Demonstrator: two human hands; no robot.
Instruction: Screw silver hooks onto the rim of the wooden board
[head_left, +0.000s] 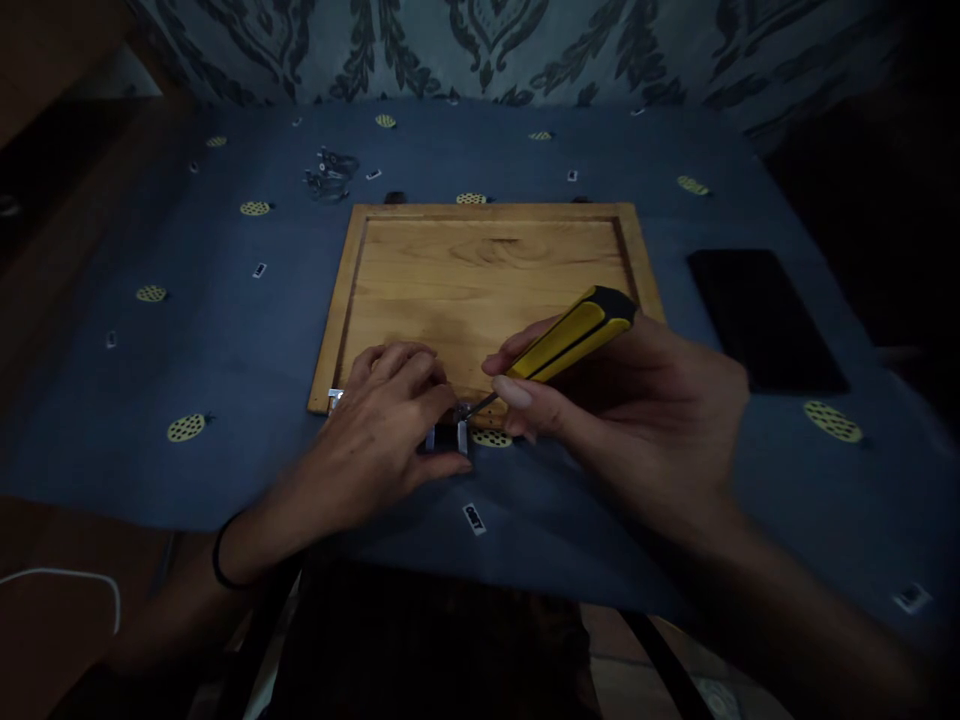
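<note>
A screwdriver [570, 335] with a yellow and black handle is pinched in the fingers of my right hand [660, 410]. Its shaft slants down to the left, and the tip meets a small metal fitting [462, 437] at the near edge of a framed wooden board [480, 285]. My left hand [390, 420] is closed round that fitting, fingers on the board and thumb below its edge. Most of the fitting is hidden, so its exact kind cannot be made out. A second shiny metal piece [335, 398] shows at the board's near left corner, partly behind my left hand.
The board lies on a blue tablecloth [247, 340] printed with yellow pineapples. Behind it to the left is a small heap of metal parts [330, 175]. A dark flat slab [765, 320] lies to the right. A patterned curtain [480, 50] hangs at the back.
</note>
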